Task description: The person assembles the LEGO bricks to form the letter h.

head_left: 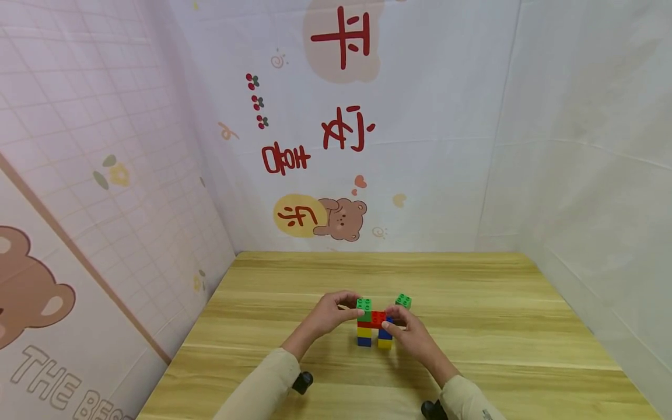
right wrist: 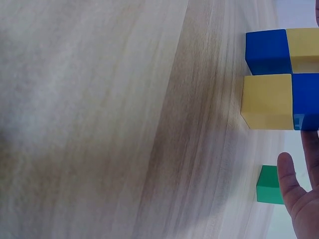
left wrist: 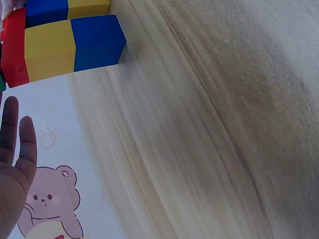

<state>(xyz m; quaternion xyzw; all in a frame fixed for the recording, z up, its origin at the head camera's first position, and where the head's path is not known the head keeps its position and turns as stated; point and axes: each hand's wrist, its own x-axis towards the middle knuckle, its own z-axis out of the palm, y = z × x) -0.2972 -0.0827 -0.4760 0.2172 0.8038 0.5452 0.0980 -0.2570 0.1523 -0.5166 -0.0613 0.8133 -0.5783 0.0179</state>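
A small toy-brick arch stands on the table. Its left column has a blue brick [left wrist: 99, 42] at the bottom and a yellow brick [left wrist: 50, 50] above; its right column is a yellow brick [right wrist: 267, 102] under a blue one [right wrist: 305, 99]. A long red brick [head_left: 378, 318] bridges both. On its left end sits a green brick [head_left: 364, 304], pinched between the thumb and fingers of my left hand [head_left: 332, 314]. At its right end my right hand [head_left: 412, 333] pinches a blue brick [head_left: 389, 320], mostly hidden by the fingers.
A loose green brick [head_left: 403, 300] lies behind my right hand on the wooden table [head_left: 262, 280]. White printed cloth [head_left: 436, 175] hangs behind and along the sides. Black wrist devices [head_left: 303, 382] sit at both sleeves.
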